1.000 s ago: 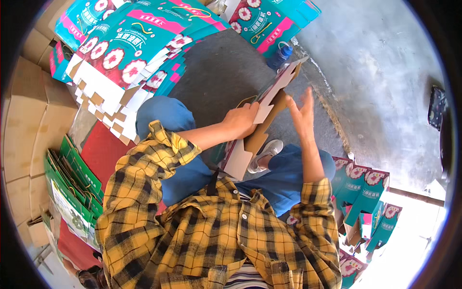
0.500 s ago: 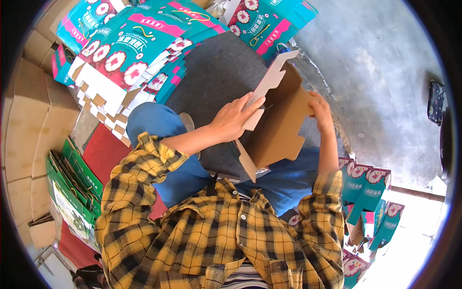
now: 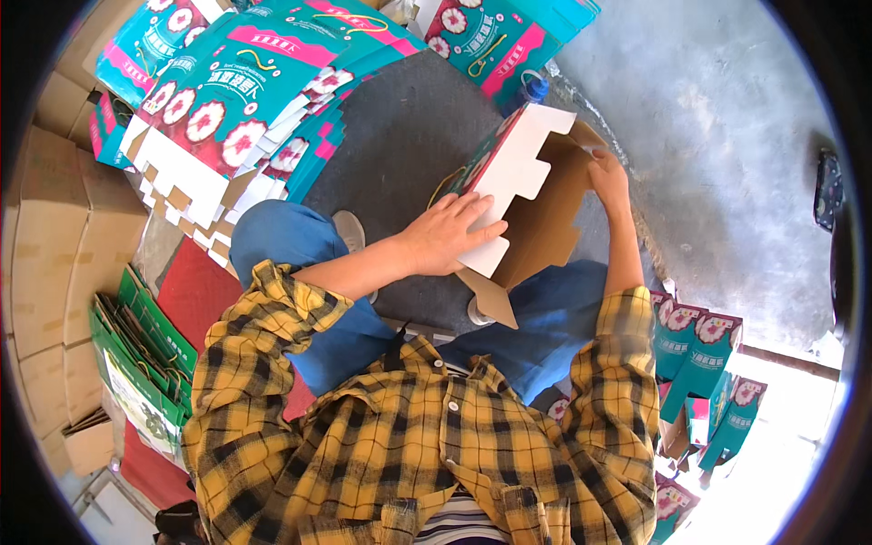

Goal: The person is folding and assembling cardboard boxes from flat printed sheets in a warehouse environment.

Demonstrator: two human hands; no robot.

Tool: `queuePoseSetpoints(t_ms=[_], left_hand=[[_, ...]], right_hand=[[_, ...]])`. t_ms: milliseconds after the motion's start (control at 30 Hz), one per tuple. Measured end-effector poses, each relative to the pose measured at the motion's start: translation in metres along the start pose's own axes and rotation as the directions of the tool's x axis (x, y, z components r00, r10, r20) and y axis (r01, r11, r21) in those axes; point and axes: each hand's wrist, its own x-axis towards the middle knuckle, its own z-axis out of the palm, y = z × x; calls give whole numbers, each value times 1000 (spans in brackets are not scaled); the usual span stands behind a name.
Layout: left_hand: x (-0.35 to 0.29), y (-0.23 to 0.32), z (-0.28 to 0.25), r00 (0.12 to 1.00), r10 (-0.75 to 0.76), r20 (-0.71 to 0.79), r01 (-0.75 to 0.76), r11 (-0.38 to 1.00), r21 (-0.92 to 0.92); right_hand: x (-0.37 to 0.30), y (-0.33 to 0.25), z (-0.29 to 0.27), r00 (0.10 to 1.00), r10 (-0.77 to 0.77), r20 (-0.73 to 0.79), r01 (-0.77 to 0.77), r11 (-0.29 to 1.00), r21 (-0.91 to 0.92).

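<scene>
Head view: person in yellow-black plaid shirt (image 3: 391, 427), seated; far L, big pile of flat teal/pink boxes (image 3: 213, 86). Part-open carton (image 3: 549, 204), brown inside, is mid-scene, a bit R, just beyond R thigh (image 3: 559, 304). Near L, green bags (image 3: 136, 341). R hand (image 3: 610, 182) pinches carton's R edge; L hand (image 3: 451, 236), unclenched, rests spread on its white flap (image 3: 531, 150).

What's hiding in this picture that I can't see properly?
All in the head view:
The open box's underside: its own walls hide it.
The left hand's palm: turned down, hidden by the hand's back.
The blue bottle's lower part: behind the open box.
The dark patterned thing at far right: too blurred to name.
</scene>
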Motion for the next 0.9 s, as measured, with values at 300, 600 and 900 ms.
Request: queuePoseSetpoints(t_ms=[300, 600, 900], left_hand=[[1, -1, -6, 1000, 11, 15, -10, 998, -63], [-5, 0, -10, 989, 43, 141, -37, 998, -42], [-19, 0, -19, 968, 69, 243, -22, 982, -189]], right_hand=[[23, -5, -5, 960, -244, 138, 278, 888, -367], [36, 12, 5, 982, -169, 88, 171, 985, -26], [27, 7, 4, 964, -172, 202, 128, 968, 214]])
